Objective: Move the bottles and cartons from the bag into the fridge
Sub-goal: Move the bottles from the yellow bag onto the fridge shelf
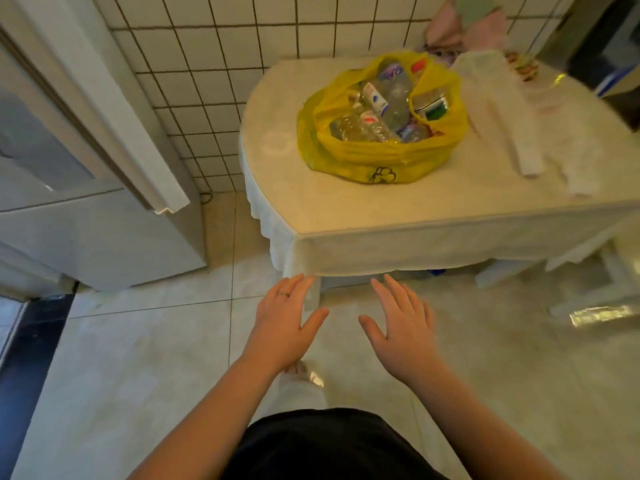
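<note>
Spreading straight and relaxed, the fingers (298,286) of the left hand (284,320) hold nothing, a ring showing on one of them; the fingers (393,294) of the right hand (405,332) lie just as loose and empty. Both hands hover palm-down in the lower centre of the frame, near each other but apart, over the pale floor (156,341) and just short of the near edge of the table (346,216); neither touches the cloth hanging from it.

Further up, in the upper centre-right, the yellow bag (381,164) sits on the tabletop with its mouth open; clear plastic bottles (393,95) lie heaped inside, and a green-and-white carton (433,107) stands at its right side. A white plastic wrapper (502,116) lies just beside the bag, towards the right edge. The fridge (86,233) fills the left of the frame against the tiled wall (207,81), well apart from the bag; one door seems to stand ajar, though its inside is hidden.

By the look of it the task is barely begun, if at all: the bag looks full, no item is in hand, and whether anything is already shelved cannot be told; reaching into the bag, lifting each bottle and carton, and carrying them left to the fridge all remain.
</note>
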`<state>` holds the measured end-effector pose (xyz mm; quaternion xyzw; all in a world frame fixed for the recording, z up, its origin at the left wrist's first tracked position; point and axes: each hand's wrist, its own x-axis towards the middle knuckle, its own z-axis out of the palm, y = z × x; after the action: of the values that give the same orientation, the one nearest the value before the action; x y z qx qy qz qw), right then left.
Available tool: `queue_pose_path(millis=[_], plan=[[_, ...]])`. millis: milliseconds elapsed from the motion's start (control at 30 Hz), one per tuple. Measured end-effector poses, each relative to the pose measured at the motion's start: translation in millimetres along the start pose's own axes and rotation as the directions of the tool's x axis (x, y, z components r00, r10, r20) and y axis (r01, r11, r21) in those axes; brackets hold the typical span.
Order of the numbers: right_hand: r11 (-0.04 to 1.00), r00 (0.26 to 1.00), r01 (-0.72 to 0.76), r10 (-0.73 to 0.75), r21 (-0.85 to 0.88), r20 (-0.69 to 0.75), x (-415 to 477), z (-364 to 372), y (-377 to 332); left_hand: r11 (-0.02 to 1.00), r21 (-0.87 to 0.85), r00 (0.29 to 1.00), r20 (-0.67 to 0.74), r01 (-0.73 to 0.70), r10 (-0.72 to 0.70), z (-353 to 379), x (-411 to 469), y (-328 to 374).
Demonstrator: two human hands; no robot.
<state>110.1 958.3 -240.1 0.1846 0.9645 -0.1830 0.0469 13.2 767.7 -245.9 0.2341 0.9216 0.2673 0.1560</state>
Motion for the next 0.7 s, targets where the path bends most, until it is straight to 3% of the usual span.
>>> queue_pose_path(millis=[300, 700], plan=[[0.999, 0.995, -0.030, 0.033, 0.031, -0.099, 109, -46, 61, 0.992, -0.046, 0.993, -0.018, -0.117, 0.116, 16, 143, 53], [0.997, 0.954, 0.075, -0.073, -0.005, -0.291, 312, -142, 116, 0.977, -0.060, 0.977, -0.079, -0.202, 0.198, -12, 357, 121]])
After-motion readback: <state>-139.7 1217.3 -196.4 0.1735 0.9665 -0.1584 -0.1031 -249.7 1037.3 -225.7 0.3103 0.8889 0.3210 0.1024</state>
